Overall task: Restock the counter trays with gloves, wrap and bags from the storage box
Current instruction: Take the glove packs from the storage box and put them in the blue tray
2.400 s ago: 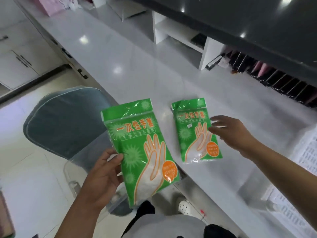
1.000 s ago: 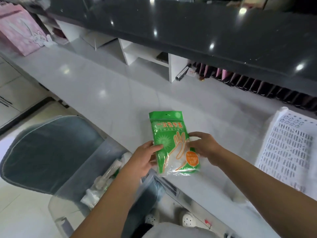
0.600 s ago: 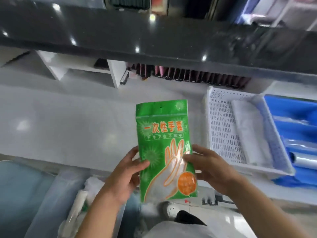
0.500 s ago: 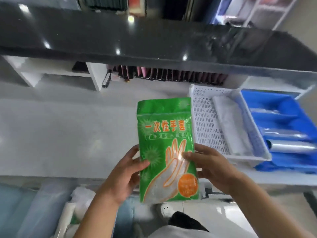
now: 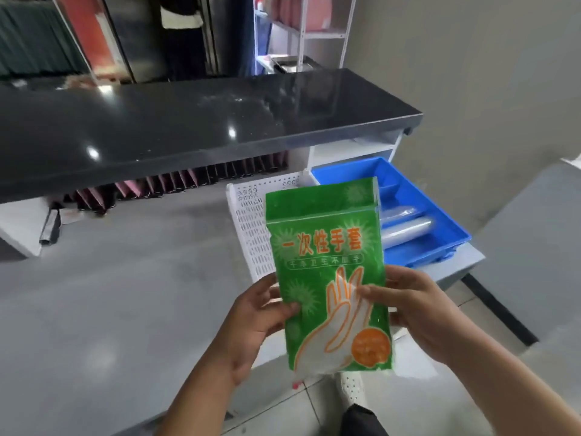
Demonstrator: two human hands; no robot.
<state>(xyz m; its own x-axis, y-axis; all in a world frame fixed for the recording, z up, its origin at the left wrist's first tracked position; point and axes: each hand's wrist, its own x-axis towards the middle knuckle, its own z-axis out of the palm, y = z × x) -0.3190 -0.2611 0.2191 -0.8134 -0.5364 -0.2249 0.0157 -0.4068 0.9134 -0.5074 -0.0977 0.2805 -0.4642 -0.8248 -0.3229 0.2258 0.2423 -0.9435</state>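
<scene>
1. Hands: your left hand (image 5: 251,322) and right hand (image 5: 418,313) both pinch the green glove packet (image 5: 330,278) by its side edges, upright, in the air over the counter's near edge.
2. Packet hides part of the white perforated tray (image 5: 248,228); the blue tray (image 5: 440,221) with clear rolls (image 5: 405,229) sits just beside it.
3. Tilt the packet flat, keep both grips on, lower it into the white tray.
4. Film is floppy and slick; let go only once it rests inside.

Your glove packet (image 5: 327,272) is green with orange lettering and an orange-outlined hand. At one o'clock from it sits a blue tray (image 5: 440,221), beside a white perforated tray (image 5: 251,228) on the grey worktop (image 5: 125,294).
</scene>
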